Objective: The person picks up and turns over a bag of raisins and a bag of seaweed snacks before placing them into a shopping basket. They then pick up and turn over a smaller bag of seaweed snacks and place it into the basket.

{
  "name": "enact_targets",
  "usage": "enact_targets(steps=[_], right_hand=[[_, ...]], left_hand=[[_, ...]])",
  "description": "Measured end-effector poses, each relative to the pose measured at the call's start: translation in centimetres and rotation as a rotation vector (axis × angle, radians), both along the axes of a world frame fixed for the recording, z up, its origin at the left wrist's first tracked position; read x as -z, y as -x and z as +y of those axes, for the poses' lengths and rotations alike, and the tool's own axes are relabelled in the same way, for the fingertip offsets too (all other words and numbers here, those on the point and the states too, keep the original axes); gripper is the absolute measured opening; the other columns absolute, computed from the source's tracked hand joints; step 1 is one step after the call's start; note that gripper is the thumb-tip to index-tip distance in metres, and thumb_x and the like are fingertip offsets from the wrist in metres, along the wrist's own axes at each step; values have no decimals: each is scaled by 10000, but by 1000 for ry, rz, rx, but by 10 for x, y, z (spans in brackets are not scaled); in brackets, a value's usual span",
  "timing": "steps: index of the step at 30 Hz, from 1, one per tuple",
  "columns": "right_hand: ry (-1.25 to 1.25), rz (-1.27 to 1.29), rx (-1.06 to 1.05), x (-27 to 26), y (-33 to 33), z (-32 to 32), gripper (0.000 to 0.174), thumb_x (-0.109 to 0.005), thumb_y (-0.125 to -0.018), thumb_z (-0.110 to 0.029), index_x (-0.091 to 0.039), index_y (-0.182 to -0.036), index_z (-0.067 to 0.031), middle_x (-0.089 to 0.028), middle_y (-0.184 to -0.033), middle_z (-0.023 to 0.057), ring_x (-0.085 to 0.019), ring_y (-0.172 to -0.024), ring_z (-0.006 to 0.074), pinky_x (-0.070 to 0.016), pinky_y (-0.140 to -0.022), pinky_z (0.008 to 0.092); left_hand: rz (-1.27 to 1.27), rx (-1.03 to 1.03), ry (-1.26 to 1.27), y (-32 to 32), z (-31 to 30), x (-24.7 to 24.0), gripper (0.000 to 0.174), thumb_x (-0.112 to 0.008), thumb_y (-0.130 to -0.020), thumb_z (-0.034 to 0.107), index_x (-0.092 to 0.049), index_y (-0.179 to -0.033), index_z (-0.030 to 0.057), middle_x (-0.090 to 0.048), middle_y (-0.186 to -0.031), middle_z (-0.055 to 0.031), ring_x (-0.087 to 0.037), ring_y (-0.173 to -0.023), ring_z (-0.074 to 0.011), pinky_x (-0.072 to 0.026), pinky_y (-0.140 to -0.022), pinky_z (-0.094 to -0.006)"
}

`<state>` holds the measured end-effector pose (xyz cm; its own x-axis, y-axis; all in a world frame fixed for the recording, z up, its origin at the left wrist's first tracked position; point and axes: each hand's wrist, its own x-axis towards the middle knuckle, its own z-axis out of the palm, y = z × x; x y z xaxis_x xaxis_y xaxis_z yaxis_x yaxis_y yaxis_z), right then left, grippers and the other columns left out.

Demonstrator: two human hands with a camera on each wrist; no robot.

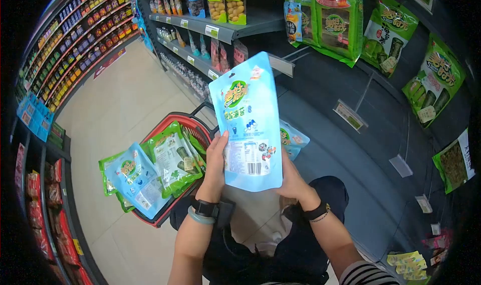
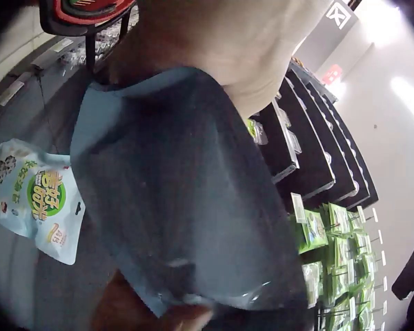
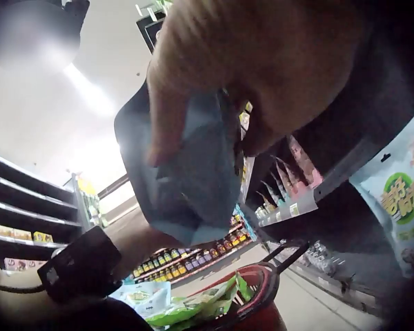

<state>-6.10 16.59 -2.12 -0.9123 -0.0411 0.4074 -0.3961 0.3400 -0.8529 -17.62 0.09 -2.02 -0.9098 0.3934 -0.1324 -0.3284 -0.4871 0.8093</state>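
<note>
Both hands hold up a light-blue seaweed snack bag [image 1: 248,119], its printed panel and barcode facing the head camera. My left hand [image 1: 215,160] grips its left edge, thumb on the front. Low on the other side, my right hand [image 1: 293,181] holds the bag, mostly behind it in the head view; in the right wrist view its thumb [image 3: 167,127] presses on the bag. Another light-blue bag [image 2: 38,200] lies on the dark shelf base beyond the held one.
On the floor at left stands a red shopping basket [image 1: 189,118] with green seaweed bags [image 1: 175,160] and a light-blue bag [image 1: 135,177] piled in it. Green packs [image 1: 391,32] hang on the dark shelving at right. Stocked shelves [image 1: 220,29] rise ahead.
</note>
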Motion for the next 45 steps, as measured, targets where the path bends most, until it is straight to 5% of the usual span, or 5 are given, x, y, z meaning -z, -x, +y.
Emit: enact_targets(steps=[6,13,23,35,45], right_hand=[[111,226,151,-13,6,1,521,-573,-765,12,-481,-1278,-5,-421,-1365,161,-406,-1263,275,-327,-1025,362],[170,147,354,-12,14,1,271,-479,-885,-65,-601,-1121,-13,-614,-1125,142,-564,-1084,259,-417,-922,335],[-251,-76,316,13,16,-5,241,-511,-893,-211,-640,-1015,-49,-641,-956,140,-601,-865,333,-474,-741,393],[-170,-180,378,28,7,18,505,-590,-838,-410,-578,-1119,11,-630,-963,222,-615,-865,346,-478,-761,376],[-284,-408,465,43,-6,35,288,-633,-729,-224,-538,-877,4,-603,-820,222,-604,-762,367,-452,-640,433]], left_hand=[[208,-180,290,-10,19,29,535,-412,-964,286,-184,-1384,45,-344,-1300,-156,-433,-1157,-238,-397,-937,-333],[556,-274,647,-15,12,40,488,-448,-923,206,-291,-1365,72,-238,-1364,-175,-398,-1160,-275,-339,-982,-367],[1021,-7,829,-34,7,0,216,-614,-770,152,-642,-944,28,-635,-869,-143,-602,-635,-258,-487,-609,-339],[971,-204,1038,-13,2,3,185,-614,-774,150,-648,-776,-32,-606,-686,-200,-606,-598,-332,-469,-556,-368],[979,-256,1015,-15,10,10,177,-613,-779,140,-641,-750,-32,-602,-674,-185,-596,-589,-342,-465,-557,-392]])
